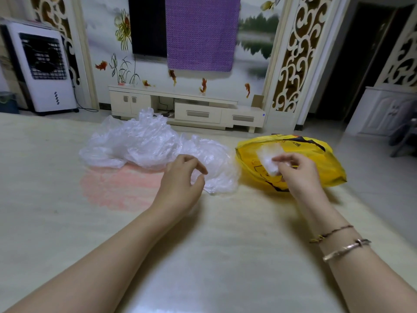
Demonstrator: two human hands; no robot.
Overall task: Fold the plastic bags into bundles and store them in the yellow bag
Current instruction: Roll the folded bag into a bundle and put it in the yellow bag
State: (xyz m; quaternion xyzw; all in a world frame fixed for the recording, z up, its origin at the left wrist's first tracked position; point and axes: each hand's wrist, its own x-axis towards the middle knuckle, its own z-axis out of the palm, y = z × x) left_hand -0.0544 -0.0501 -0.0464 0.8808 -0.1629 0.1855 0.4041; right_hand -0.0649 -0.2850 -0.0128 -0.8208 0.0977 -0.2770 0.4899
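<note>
Right hand (pixel 293 170) pinches folded bundle (pixel 269 160) over yellow bag (pixel 316 159) | left hand (pixel 182 175) loose, empty | clear bags (pixel 140 143) beside

On the table (pixel 67 222), the heap of loose plastic bags (pixel 140 143) lies to the left of the yellow bag (pixel 316 159). The left hand (pixel 182 177) hangs before the heap; the right hand (pixel 295 170) holds a folded bundle (pixel 269 158) over the yellow bag. Behind the table stands a TV cabinet (pixel 203 109), an air cooler (pixel 42 68) to its left.
</note>
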